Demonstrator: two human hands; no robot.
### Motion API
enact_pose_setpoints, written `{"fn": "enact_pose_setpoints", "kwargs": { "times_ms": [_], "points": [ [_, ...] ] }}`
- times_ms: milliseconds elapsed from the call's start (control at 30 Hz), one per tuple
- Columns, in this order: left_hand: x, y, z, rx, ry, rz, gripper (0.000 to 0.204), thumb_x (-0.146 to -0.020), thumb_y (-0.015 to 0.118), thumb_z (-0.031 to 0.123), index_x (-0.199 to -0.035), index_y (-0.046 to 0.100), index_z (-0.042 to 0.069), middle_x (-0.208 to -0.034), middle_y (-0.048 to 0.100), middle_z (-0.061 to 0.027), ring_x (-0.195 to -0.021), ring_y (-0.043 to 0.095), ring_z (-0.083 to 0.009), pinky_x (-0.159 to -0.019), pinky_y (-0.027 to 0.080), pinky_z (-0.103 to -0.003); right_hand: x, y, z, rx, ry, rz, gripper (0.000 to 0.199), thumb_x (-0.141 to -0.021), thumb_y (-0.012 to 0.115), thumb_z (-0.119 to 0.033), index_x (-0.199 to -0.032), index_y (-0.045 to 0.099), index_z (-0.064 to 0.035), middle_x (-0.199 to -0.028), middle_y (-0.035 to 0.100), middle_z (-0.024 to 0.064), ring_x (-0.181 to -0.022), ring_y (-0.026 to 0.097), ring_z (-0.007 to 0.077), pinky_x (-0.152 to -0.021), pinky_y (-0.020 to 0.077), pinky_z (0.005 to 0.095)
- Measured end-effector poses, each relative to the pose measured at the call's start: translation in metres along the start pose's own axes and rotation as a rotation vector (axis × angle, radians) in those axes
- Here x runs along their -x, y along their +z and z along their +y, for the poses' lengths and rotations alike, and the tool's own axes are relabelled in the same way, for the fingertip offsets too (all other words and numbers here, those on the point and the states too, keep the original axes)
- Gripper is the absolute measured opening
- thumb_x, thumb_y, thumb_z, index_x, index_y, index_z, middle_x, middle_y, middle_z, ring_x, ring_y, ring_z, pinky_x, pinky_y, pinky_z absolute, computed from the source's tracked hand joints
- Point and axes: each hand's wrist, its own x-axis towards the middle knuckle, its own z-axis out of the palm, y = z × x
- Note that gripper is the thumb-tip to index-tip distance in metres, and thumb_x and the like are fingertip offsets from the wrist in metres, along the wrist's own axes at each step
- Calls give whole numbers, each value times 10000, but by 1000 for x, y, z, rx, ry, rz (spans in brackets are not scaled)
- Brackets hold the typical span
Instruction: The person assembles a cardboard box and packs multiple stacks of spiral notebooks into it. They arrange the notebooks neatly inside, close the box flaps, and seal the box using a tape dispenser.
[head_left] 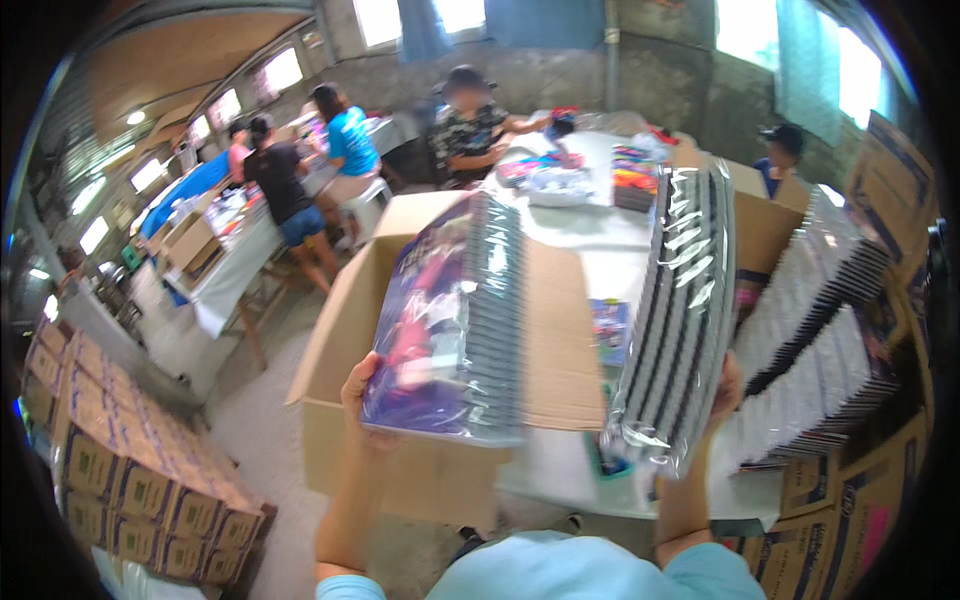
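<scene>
Fingers (358,378) of the left hand (368,408) are curled around the lower-left corner of a clear-plastic-wrapped stack of purple-covered flat items with a ridged grey edge (440,320), which is gripped towards eight o'clock; the fingertips underneath are hidden. By the right hand (728,390), towards four o'clock, a tall, glossy, plastic-wrapped stack with black and silver-grey stripes (672,310) is held at its outer lower edge. Most of those fingers are covered by the stack, so how far they are bent cannot be told. The purple cover is blurred and crossed by glare, and its picture cannot be made out.

Behind the purple stack, an open brown cardboard box (335,385) is partly blocked from view. Between the two stacks, a small blue printed item (609,330) is seen on the white-topped table (585,255), its right side close to the striped stack. Towards three o'clock, rows of plastic-wrapped flat packs (815,375) are piled, partly covered at their left. Towards eight o'clock, taped brown cartons (150,480) are stacked, cut off by the dark lens rim.
</scene>
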Motion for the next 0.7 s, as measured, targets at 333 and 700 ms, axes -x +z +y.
{"fn": "enact_pose_setpoints", "kwargs": {
  "times_ms": [333, 700],
  "points": [
    [114, -155, 163, 641, 183, -333, 622, -844, 642, 293, -1391, 391, 138, -1414, 396, -34, -1194, 537, -273, -778, 472, -482, -116, 121, 205, 1834, -130, -525, 972, -665, 754, -121, -1479, 225, -65, -1334, 506, 229, -1217, 496, 344, -1052, 349, 375],
    [166, -253, 221, 757, 425, -148, 652, -914, 530, 361, -1473, 268, 151, -1480, 315, -99, -1303, 426, -309, -959, 406, -549, -152, -39, 443, 1174, 632, -123, 835, -837, 633, -162, -1519, 154, -212, -1474, 371, 139, -1252, 459, 270, -1041, 374, 346]
  ]
}}
